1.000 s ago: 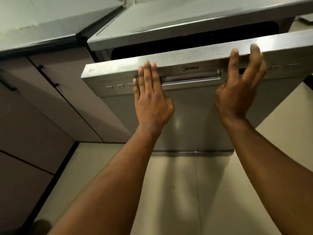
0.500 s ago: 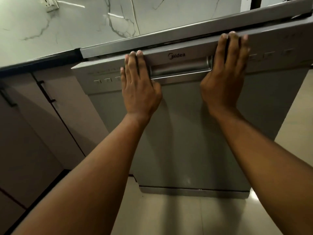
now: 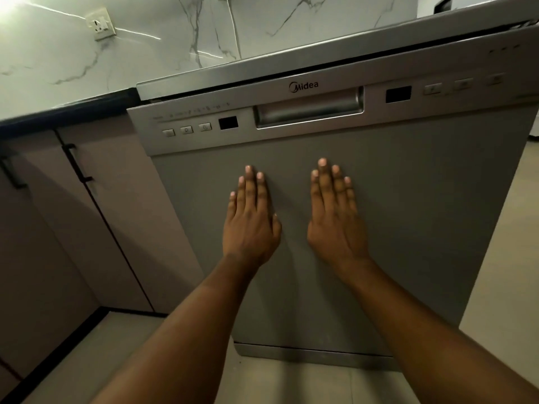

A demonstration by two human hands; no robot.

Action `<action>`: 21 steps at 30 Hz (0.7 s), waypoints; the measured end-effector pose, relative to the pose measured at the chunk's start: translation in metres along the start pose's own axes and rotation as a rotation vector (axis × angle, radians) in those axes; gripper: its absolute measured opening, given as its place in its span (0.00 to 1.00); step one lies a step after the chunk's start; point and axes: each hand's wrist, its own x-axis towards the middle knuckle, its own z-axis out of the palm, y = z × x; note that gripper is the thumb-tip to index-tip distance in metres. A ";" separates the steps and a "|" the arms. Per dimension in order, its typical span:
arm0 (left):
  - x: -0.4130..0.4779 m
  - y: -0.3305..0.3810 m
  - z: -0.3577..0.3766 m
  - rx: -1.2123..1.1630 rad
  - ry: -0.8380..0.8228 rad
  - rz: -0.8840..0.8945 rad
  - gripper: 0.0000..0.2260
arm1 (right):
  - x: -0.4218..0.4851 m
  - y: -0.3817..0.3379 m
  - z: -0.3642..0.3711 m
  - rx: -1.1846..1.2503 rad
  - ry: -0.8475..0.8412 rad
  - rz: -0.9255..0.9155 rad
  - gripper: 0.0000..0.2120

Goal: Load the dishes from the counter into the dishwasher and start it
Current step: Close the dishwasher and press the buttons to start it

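The grey dishwasher door fills the middle of the head view and stands upright, nearly flush with the body; a thin dark gap shows along its top edge. Its control strip carries a recessed handle, small buttons at the left and more buttons at the right. My left hand and my right hand lie flat side by side on the door panel below the handle, fingers straight and pointing up. No dishes are in view.
A dark-edged counter with pinkish cabinet doors and black handles stands to the left. A marble wall with a socket rises behind. Pale floor tiles run under and to the right of the dishwasher.
The door has swung up from part open to almost closed. Both my hands slid down from the control strip beside the handle to the flat panel below it.
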 end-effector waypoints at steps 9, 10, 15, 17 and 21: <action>0.017 -0.030 0.050 0.052 0.156 0.081 0.35 | 0.013 -0.028 0.027 0.026 0.008 0.108 0.34; 0.022 -0.028 0.053 0.025 0.149 0.072 0.34 | 0.016 -0.027 0.031 0.024 0.001 0.112 0.35; 0.033 -0.024 0.070 -0.057 0.273 0.062 0.33 | 0.019 -0.019 0.044 -0.012 0.042 0.091 0.34; 0.035 -0.024 0.076 -0.070 0.301 0.074 0.33 | 0.019 -0.013 0.044 -0.013 0.073 0.067 0.33; 0.041 -0.026 0.083 -0.076 0.332 0.077 0.33 | 0.021 -0.004 0.044 -0.029 0.091 0.018 0.32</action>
